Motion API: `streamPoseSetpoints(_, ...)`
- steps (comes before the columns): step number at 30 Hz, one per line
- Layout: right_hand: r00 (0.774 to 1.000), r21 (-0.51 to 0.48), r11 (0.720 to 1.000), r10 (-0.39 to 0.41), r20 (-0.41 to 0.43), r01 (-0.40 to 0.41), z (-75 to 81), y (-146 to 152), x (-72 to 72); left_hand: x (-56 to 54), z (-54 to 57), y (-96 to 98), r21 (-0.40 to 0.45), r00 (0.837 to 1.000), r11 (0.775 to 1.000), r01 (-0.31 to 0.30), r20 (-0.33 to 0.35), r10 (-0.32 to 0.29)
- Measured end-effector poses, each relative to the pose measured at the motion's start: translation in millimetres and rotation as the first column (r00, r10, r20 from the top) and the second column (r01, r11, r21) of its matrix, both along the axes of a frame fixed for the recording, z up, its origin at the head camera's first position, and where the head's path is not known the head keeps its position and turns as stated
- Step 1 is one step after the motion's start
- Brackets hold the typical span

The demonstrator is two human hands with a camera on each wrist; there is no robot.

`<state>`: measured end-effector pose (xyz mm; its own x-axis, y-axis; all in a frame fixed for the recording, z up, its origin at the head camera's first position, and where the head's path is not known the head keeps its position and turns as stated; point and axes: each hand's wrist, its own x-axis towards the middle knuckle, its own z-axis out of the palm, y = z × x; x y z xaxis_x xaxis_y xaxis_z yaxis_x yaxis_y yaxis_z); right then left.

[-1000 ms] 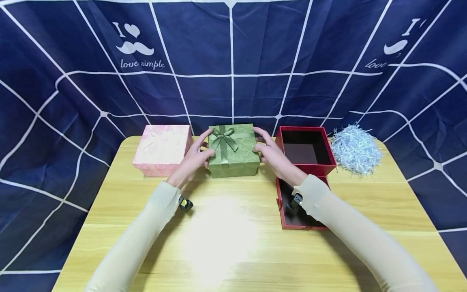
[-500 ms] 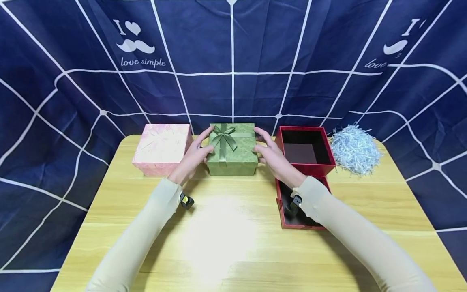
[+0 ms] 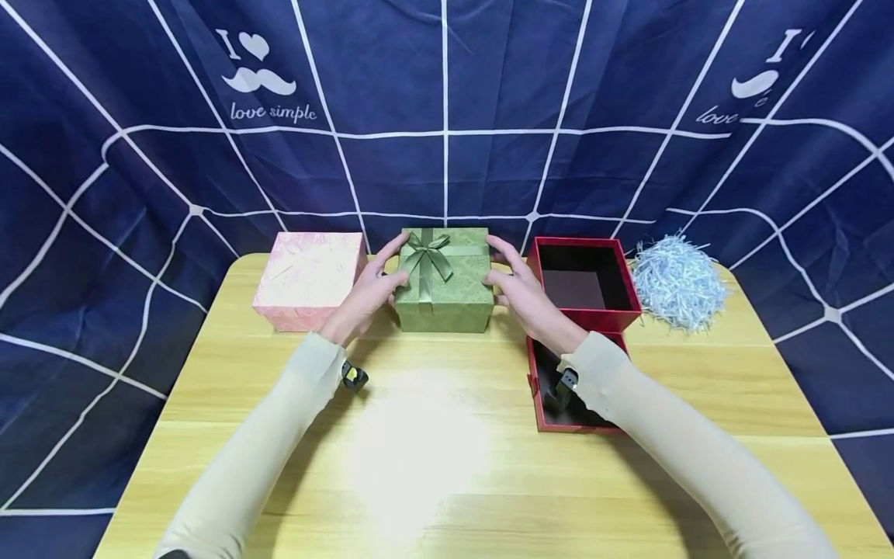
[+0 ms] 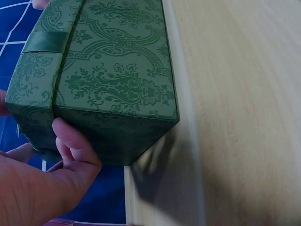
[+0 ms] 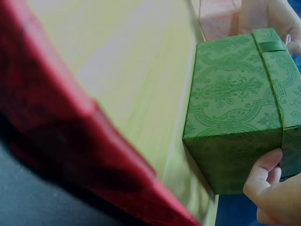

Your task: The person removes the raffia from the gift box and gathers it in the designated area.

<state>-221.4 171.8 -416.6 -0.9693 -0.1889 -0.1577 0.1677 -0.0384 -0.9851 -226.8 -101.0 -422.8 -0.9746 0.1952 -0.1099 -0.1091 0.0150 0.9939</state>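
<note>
A green patterned gift box [image 3: 447,305], with a green ribbon bow [image 3: 429,255] on its lid, stands at the back middle of the table. My left hand [image 3: 366,299] holds its left side, the thumb at the lid's lower edge and the fingers reaching toward the back corner. On the opposite side my right hand [image 3: 527,299] grips it the same way. Both wrist views show a thumb pressed near the lid's edge, against the box's side [image 4: 117,136] in the left one. The lid sits on the box; some fingertips are hidden behind it.
A pink gift box [image 3: 310,272] stands left of the green one. To the right are an open red box [image 3: 601,321], its red lid [image 3: 580,427] in front, under my right wrist, and a heap of pale blue shredded paper [image 3: 679,283]. A blue curtain [image 3: 503,78] hangs behind.
The green box has turned slightly and now stands squarer to the table, both hands staying on its sides. Its top appears slightly higher. The whole head view has shifted a little.
</note>
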Motion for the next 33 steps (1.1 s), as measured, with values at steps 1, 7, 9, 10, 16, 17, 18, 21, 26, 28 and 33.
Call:
streamPoseSetpoints(1, 1.0, 0.001, 1.0, 0.0, -0.002, 0.0, 1.1, 0, 0.1, -0.4, 0.3, -0.3, 0.001, 1.0, 1.0, 0.001, 0.0, -0.001)
streamPoseSetpoints(7, 0.999, 0.028, 1.0, -0.004, -0.04, 0.006, 7.4, 1, 0.8, 0.0, 5.4, -0.1, 0.027, 0.999, 0.999, 0.032, -0.019, -0.031)
streamPoseSetpoints(9, 0.998, 0.027, 1.0, -0.005, -0.057, 0.006, 10.0, 1, 1.0, 0.7, 8.2, 0.2, 0.032, 0.999, 0.999, 0.034, -0.033, -0.033)
streamPoseSetpoints(10, 0.998, 0.026, 1.0, -0.005, -0.064, 0.007, 11.5, 1, 1.1, 0.9, 9.5, 0.1, 0.029, 0.999, 0.999, 0.031, -0.04, -0.03)
streamPoseSetpoints(16, 0.995, 0.022, 1.0, -0.006, -0.097, 0.008, 24.0, 2, 3.1, 2.2, 21.3, 0.9, 0.063, 0.998, 0.998, -0.023, -0.065, 0.027)
streamPoseSetpoints(17, 0.995, 0.019, 1.0, -0.009, -0.098, 0.011, 26.5, 2, 3.8, 2.6, 23.4, 1.3, 0.086, 0.997, 0.996, -0.034, -0.064, 0.039)
streamPoseSetpoints(18, 0.995, 0.018, 1.0, -0.012, -0.098, 0.013, 28.7, 3, 4.6, 3.1, 25.6, 1.7, 0.106, 0.997, 0.993, -0.045, -0.064, 0.052)
streamPoseSetpoints(21, 0.995, 0.019, 1.0, -0.018, -0.098, 0.02, 32.9, 3, 7.2, 5.7, 31.4, 2.8, 0.139, 0.993, 0.987, -0.078, -0.073, 0.089)
streamPoseSetpoints(26, 0.996, -0.015, 1.0, -0.003, -0.094, 0.002, 34.3, 4, 12.8, 13.2, 33.6, 1.6, 0.06, 0.981, 0.986, -0.154, -0.108, 0.16)
streamPoseSetpoints(28, 0.996, -0.029, 1.0, 0.008, -0.092, -0.011, 34.4, 5, 15.3, 16.0, 32.3, 0.3, 0.045, 0.977, 0.983, -0.18, -0.106, 0.184)
streamPoseSetpoints(33, 0.997, -0.026, 1.0, 0.015, -0.079, -0.018, 35.9, 6, 19.1, 21.9, 32.4, -2.3, 0.088, 0.981, 0.982, -0.168, -0.081, 0.175)
